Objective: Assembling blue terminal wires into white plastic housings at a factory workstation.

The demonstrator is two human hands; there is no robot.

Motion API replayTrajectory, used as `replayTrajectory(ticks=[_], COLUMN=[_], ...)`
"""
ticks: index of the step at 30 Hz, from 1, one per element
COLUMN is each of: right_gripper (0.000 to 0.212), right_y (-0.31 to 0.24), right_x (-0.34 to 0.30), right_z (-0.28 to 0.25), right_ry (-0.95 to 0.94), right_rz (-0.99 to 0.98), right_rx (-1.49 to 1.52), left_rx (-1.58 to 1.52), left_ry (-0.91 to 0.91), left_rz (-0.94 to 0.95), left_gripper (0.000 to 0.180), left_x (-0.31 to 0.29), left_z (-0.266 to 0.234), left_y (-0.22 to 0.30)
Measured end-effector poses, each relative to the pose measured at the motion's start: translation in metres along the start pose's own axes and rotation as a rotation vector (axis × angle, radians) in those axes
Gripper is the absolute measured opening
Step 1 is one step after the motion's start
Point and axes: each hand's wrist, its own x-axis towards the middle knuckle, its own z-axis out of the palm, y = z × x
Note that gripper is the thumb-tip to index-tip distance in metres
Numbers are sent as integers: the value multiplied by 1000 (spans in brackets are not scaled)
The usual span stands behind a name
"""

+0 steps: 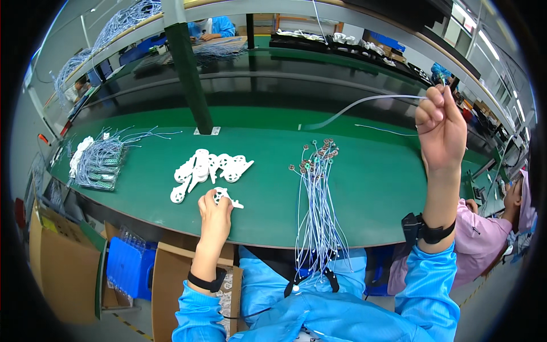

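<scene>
My left hand (214,218) is closed at the near edge of the green table, its fingertips on a white plastic part (221,196) with a round end and a narrow arm. Just beyond it lies a loose pile of similar white parts (200,164). My right hand (442,128) is raised at the right, pinching a thin white wire (370,97) that curves away leftward, blurred at its far end. Between the hands, a bundle of wires (316,199) with small round brown and green ends hangs over the table edge toward my lap.
At the table's left lies a clear tray (105,179) with wires and white parts. A green post (191,80) rises from the table (262,222) beneath a shelf. Cardboard boxes (65,265) and a blue stool (126,268) stand below left. A person in pink (484,239) sits at right.
</scene>
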Motion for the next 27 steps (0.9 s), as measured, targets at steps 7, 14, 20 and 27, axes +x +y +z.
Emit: replayTrajectory(ticks=[7, 14, 20, 27], right_gripper=[27, 29, 31, 31], right_y=[19, 40, 51, 51], right_x=[-47, -85, -99, -98], right_z=[4, 18, 13, 12], right_ry=[37, 69, 5, -4], right_rz=[80, 129, 71, 24], right_rx=[95, 239, 320, 374], left_rx=[-198, -59, -242, -411], left_ry=[74, 15, 90, -112], left_rz=[-117, -419, -450, -354], left_gripper=[33, 65, 69, 79], left_x=[2, 19, 22, 40], left_z=[2, 15, 28, 23], left_y=[3, 19, 19, 9])
